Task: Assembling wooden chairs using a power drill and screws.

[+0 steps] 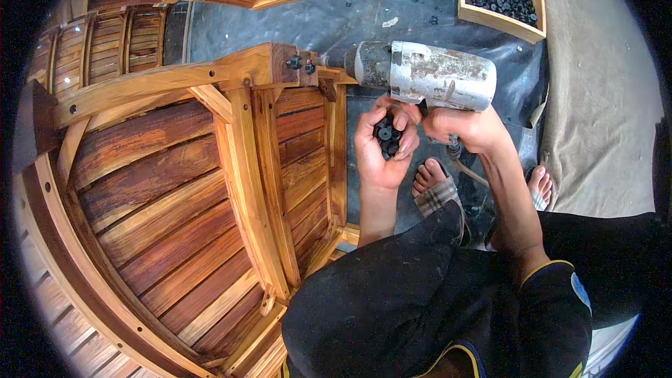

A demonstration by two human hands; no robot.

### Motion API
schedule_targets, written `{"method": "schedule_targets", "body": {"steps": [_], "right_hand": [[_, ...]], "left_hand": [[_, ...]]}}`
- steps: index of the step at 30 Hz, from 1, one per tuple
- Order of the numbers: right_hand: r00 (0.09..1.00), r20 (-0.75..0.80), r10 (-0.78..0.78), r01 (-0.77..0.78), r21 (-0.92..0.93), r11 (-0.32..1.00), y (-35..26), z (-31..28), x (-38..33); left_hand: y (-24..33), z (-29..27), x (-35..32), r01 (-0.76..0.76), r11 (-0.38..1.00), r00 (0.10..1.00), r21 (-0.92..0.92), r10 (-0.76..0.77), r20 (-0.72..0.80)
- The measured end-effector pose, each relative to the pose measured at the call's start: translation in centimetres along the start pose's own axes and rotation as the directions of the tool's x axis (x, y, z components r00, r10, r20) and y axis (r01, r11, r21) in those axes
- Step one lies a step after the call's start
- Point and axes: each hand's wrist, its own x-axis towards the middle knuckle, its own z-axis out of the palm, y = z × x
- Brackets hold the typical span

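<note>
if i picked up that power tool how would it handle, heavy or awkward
The power tool is probably heavy for its size, given its thick, metallic-looking body. It may tug while moving, since a hose appears to trail from below the right hand. Its rounded casing might roll if set down.

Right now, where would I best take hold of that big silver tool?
Probably underneath, from the person's right, where the right hand grips: the power tool has a thick, round body that looks awkward to grasp, and its nose points left, toward the wooden frame, away from that hand.
</note>
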Motion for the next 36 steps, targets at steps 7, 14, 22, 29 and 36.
{"method": "schedule_targets", "body": {"steps": [7, 14, 22, 29, 36], "right_hand": [[0.999, -0.029, 0.015, -0.016, -0.017, 1.000, 0.3, -0.1, 0.0], [1.000, 0.019, 0.013, -0.012, -0.021, 1.000, -0.6, 0.6, 0.1], [0.996, -0.091, -0.009, 0.005, -0.051, 0.999, 0.3, 0.3, -0.1], [0.998, -0.067, -0.010, 0.008, -0.027, 1.000, 0.2, 0.3, 0.1], [0.999, -0.045, 0.016, -0.018, -0.041, 0.999, -0.8, 0.5, 0.2]], "left_hand": [[0.1, -0.7, -0.2, -0.036, 0.999, 0.997, -0.007, 0.036, 0.075], [0.4, -1.1, -0.4, -0.029, 1.000, 0.996, 0.006, 0.029, 0.086], [0.8, -2.2, -0.2, 0.007, 0.999, 0.988, -0.049, 0.001, 0.153], [0.9, -1.6, -0.4, -0.033, 0.999, 0.992, -0.023, 0.035, 0.119], [0.7, -1.9, -0.3, -0.069, 0.998, 0.976, 0.004, 0.067, 0.209]]}}
